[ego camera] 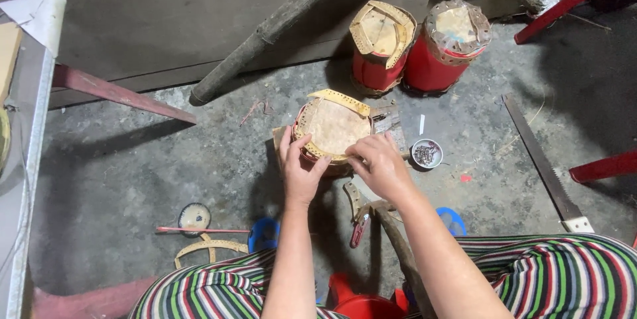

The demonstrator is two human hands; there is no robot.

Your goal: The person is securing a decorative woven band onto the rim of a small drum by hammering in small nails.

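The small drum sat on the concrete floor between the person's knees, and everything else lay around it. Far left of the drum stood a bench edge; nearer, a red stick and a round disc lay on the floor. The left hand pressed the drum's near-left rim, fingers curled loosely against the perforated strip that ringed the skin. The right hand pinched that strip at the near-right rim, fingers nearly closed on it. The strip stood loose at the far side, so it looked likely to spring off if either hand eased. Just right of the drum a tin of nails could be knocked over by the right wrist. Behind the drum stood two red drums; far right lay a saw, well apart.
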